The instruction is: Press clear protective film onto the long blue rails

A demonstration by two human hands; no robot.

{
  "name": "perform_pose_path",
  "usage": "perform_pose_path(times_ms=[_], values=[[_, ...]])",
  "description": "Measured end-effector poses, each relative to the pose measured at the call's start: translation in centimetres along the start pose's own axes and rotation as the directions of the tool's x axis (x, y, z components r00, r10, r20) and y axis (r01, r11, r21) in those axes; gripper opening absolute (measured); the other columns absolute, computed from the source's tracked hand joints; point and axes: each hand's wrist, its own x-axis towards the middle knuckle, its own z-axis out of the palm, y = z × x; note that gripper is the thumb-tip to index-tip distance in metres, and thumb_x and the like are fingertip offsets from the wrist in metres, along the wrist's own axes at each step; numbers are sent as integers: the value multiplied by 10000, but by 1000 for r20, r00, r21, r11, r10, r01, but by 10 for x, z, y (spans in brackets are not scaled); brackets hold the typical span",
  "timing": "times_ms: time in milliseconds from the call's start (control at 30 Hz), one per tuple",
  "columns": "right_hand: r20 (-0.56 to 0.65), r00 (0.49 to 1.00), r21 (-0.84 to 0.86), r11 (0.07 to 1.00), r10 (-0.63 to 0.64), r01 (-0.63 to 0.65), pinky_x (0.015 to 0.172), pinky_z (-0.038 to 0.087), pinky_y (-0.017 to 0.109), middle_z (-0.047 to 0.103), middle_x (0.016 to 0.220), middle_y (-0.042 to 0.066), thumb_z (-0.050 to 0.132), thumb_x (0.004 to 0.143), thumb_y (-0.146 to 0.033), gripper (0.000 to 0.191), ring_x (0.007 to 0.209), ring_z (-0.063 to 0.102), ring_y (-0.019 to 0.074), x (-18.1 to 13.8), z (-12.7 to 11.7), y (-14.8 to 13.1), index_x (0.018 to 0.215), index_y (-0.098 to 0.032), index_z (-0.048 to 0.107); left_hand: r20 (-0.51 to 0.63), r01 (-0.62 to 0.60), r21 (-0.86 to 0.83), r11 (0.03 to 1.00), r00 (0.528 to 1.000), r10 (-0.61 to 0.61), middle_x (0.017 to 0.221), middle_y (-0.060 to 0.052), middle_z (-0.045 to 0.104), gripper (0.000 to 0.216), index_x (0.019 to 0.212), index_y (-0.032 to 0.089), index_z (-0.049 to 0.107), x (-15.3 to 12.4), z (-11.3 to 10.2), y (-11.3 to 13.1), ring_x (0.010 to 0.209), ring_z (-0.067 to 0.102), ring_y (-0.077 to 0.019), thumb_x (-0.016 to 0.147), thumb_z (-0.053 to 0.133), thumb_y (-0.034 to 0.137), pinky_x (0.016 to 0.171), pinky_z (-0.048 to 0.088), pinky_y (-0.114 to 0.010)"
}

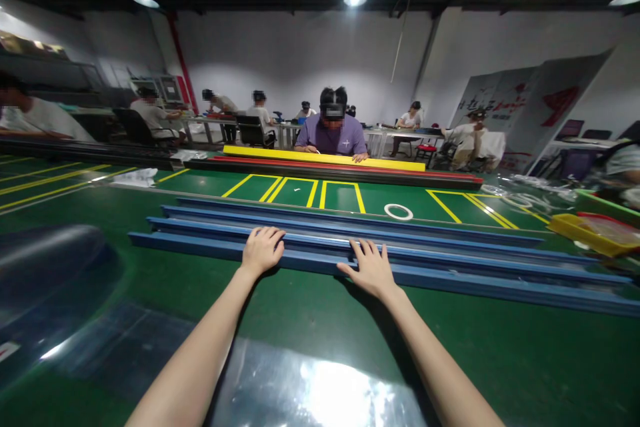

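Observation:
Three long blue channel-shaped strips lie side by side across the green table, with the front strip (190,245) nearest me, a middle strip (200,227) behind it and a shorter-looking back strip (225,211) farthest away. My left hand (261,252) rests over the front strip, its fingers stretched toward the middle one. To its right, my right hand (373,268) lies on the same strip with the fingers spread and the thumb out to the left. Neither hand is wrapped around a strip. Parts of the front strip are hidden under both hands.
A glossy clear sheet (280,380) lies near me. Behind the strips are a white ring (399,212), yellow tape lines, and yellow (320,157) and black-red bars (330,172) before a seated person (333,130). A yellow tray (590,235) stands at right.

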Motion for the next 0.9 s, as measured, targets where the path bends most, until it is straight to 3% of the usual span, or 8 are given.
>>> perform_pose_path(times_ms=[567, 900], values=[[5, 1000, 11, 1000, 22, -22, 1038, 34, 539, 329, 1406, 158, 239, 784, -695, 816, 1301, 217, 331, 31, 10, -14, 1377, -140, 317, 68, 26, 15, 1000, 997, -27, 1014, -58, 650, 329, 1013, 210, 630, 18, 13, -27, 953, 555, -226, 816, 371, 258, 848, 374, -388], [26, 999, 33, 999, 21, -22, 1035, 32, 536, 318, 1412, 160, 243, 779, -700, 818, 1305, 217, 335, 34, 9, -15, 1384, -153, 307, 108, 81, 20, 997, 991, -82, 1032, -64, 641, 322, 1023, 202, 622, 20, 10, -25, 965, 546, -234, 812, 385, 252, 834, 377, -379]])
